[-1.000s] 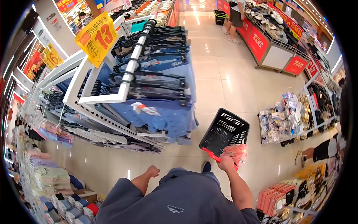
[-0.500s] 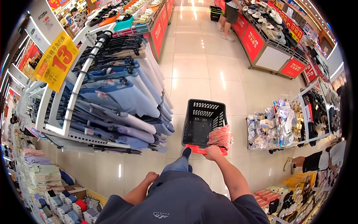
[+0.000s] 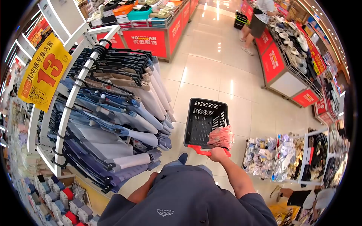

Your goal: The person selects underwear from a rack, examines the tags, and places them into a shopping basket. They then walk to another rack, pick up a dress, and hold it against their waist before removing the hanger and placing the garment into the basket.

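In the middle of the tiled aisle, in the head view, a black shopping basket [image 3: 197,132] stands in front of the person, its red handle [image 3: 200,150] gripped by the right hand [image 3: 218,154], fingers wrapped around it. Inside, at the basket's near right corner, lies a bundle of pink clothing [image 3: 221,136], bulging up over the rim; the rest of the holed basket shows bare black plastic. The left hand [image 3: 152,178] hangs at the person's side, partly hidden, so I cannot tell whether it is open or closed. To the left, a white rack [image 3: 80,83] carries a dense row of blue and pale clothes [image 3: 135,122] on black hangers. Near left, a tray holds rows of small folded bundles [image 3: 56,207]. To the right, wire bins hold packed small goods [image 3: 260,155]. Far right, a display bin [image 3: 290,86] is heaped with shoes [image 3: 292,43]; beside it another black basket [image 3: 240,22] sits near a standing shopper [image 3: 258,27], its contents unclear.
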{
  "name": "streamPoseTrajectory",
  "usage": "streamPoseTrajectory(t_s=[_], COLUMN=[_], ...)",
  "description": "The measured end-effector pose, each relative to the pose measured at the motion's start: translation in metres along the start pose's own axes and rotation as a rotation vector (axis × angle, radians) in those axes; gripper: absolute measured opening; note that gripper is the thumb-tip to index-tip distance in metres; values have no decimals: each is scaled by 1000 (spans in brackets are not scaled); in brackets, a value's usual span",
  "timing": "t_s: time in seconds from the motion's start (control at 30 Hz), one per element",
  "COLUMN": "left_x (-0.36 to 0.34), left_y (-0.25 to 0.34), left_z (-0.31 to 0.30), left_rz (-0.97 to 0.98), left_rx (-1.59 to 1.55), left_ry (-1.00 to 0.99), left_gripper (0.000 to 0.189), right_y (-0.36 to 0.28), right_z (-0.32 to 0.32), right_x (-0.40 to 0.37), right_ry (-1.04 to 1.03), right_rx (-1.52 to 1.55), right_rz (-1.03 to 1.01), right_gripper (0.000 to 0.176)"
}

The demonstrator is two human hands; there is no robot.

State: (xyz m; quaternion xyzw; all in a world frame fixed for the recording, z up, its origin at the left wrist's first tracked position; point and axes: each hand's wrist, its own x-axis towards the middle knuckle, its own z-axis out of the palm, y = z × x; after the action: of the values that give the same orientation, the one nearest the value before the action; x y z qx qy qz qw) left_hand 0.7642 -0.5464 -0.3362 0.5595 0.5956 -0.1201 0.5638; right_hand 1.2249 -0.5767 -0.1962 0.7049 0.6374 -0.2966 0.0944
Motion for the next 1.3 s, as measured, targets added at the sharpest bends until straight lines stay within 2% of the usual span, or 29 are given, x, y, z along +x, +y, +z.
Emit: streamPoseTrajectory(t_s=[0.1, 0.3, 0.43, 0.5, 0.53, 0.63, 0.67, 0.7, 0.8, 0.9, 1.0, 1.1, 1.13, 1.17, 1.3], left_x=[2, 18, 37, 45, 44, 74, 85, 82, 68, 79, 82, 110, 138, 151, 186], left_y=[13, 49, 99, 135, 158, 191, 193, 209, 255, 255, 275, 278, 247, 239, 258], left_z=[4, 22, 34, 42, 52, 69, 77, 74, 76, 88, 85, 84, 99, 103, 79], left_rz=[-22, -47, 94, 28, -93, -89, -36, -45, -167, -215, -221, -174, -166, -164, -145], left_rx=[-17, 7, 247, 114, -235, -196, -128, -132, -393, -525, -493, -455, -604, -605, -513], left_ry=[4, 8, 0, 59, 134, 108, 202, 208, 233, 240, 256, 247, 243, 232, 255], left_gripper=[42, 40, 39, 39, 36, 35, 31, 31, 26, 26, 29, 31, 30, 30, 30], right_y=[21, 68, 96, 106, 111, 129, 132, 132, 139, 145, 145, 147, 147, 148, 155], right_z=[-21, -60, -96, -117, -129, -139, -150, -160, -185, -206, -223, -241, -244, -246, -268], right_x=[25, 78, 123, 144, 154, 194, 201, 207, 232, 257, 284, 316, 324, 333, 375], right_ry=[-10, 26, 21, -1, 5, -38, -40, -44, -91, -98, -110, -109, -117, -125, -131], right_rx=[7, -10, -61, -57, -53, -124, -91, -91, -120, -176, -176, -206, -211, -213, -237], right_rz=[-39, -172, -270, -275, -273, -325, -353, -363, -415, -448, -484, -513, -513, -505, -560], right_gripper=[25, 17, 16, 17, 17, 18, 18, 18, 19, 20, 21, 22, 22, 22, 25])
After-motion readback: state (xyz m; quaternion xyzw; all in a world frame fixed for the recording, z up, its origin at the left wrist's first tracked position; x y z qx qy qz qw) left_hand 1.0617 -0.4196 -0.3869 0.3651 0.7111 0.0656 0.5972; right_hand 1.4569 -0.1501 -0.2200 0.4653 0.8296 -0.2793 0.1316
